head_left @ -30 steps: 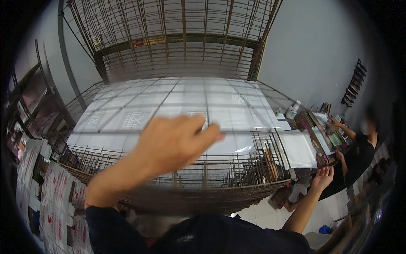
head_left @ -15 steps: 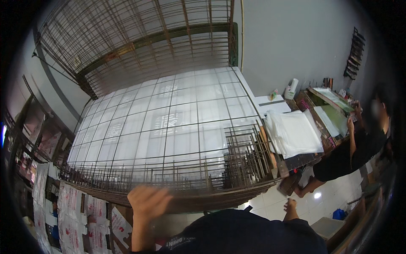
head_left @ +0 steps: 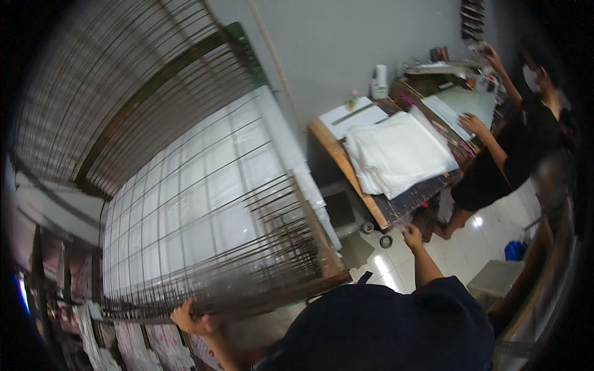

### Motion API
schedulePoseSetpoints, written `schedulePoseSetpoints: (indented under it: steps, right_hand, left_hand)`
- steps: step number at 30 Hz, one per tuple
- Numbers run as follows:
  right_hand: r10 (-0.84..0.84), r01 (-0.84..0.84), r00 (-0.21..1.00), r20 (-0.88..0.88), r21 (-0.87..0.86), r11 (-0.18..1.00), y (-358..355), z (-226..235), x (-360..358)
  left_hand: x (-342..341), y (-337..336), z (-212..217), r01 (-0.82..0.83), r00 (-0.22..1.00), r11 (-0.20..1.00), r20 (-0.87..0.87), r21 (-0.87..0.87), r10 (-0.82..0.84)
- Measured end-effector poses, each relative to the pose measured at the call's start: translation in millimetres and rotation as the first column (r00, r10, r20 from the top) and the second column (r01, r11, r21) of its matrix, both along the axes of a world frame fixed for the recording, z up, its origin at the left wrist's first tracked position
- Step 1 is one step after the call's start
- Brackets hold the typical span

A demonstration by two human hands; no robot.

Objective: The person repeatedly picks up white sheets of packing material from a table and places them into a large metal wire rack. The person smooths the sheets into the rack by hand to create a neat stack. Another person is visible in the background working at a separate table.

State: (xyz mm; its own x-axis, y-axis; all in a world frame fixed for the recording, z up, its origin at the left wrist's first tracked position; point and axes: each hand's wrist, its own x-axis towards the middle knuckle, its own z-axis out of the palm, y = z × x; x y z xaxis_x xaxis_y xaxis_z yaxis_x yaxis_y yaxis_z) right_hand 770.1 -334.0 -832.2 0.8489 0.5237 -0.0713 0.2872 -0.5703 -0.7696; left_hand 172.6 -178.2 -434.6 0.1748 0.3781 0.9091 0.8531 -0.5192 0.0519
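Note:
My left hand (head_left: pixel 193 320) curls over the front edge of a large wire drying rack (head_left: pixel 179 216), whose layers carry printed translucent white plastic sheets. The rack's upper grids (head_left: pixel 136 93) stand tilted up behind. My right hand (head_left: pixel 413 238) reaches toward the near corner of the work table, its fingers pinched together; what they hold, if anything, is too small to make out. A stack of translucent white sheets (head_left: pixel 399 151) lies on that table, just beyond my right hand.
A co-worker (head_left: pixel 507 148) in dark clothes works at the table's far right with both hands raised over a printing screen (head_left: pixel 473 102). A white bottle (head_left: pixel 380 81) stands by the wall. Tape rolls (head_left: pixel 386 241) and a plastic box (head_left: pixel 495 278) are lower down.
My view has turned right, so the rack appears further left. My right hand has moved up to the table corner. The left stays at the rack's front edge. The co-worker's hands have moved apart.

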Motion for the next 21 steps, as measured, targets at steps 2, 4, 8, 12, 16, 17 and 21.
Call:
schedulePoseSetpoints:
  steps: [2, 4, 8, 12, 16, 17, 21]
  right_hand:
    - [-0.136, 0.166, 0.983, -0.124, 0.280, 0.946, 22, 33, 10]
    - [-0.191, 0.349, 0.920, -0.341, 0.500, 0.793, 40, 38, 35]
    - [-0.150, 0.768, 0.585, -0.797, 0.485, 0.419, 65, 103, 65]
    - [-0.065, 0.851, 0.491, -0.869, 0.462, 0.252, 82, 117, 96]
    - [0.060, 0.818, 0.539, -0.840, 0.539, 0.201, 101, 119, 111]
    - [0.079, 0.798, 0.566, -0.821, 0.569, 0.197, 104, 123, 113]
    - [0.217, 0.713, 0.651, -0.727, 0.684, 0.153, 129, 126, 116]
  left_hand:
    - [9, -1, 1, -0.009, 0.998, 1.000, 0.067, 0.029, 0.007]
    - [14, 2, -3, -0.016, 0.993, 0.999, 0.114, 0.033, 0.013]
    - [6, 5, -10, -0.040, 0.991, 0.999, 0.130, 0.014, 0.037]
    - [12, 3, -9, -0.100, 0.985, 0.995, 0.144, -0.001, 0.099]
    - [14, 4, -7, -0.146, 0.979, 0.989, 0.145, 0.015, 0.142]
    - [15, 3, -7, -0.151, 0.977, 0.988, 0.150, 0.004, 0.149]
    - [14, 5, -8, -0.133, 0.980, 0.991, 0.149, -0.006, 0.133]
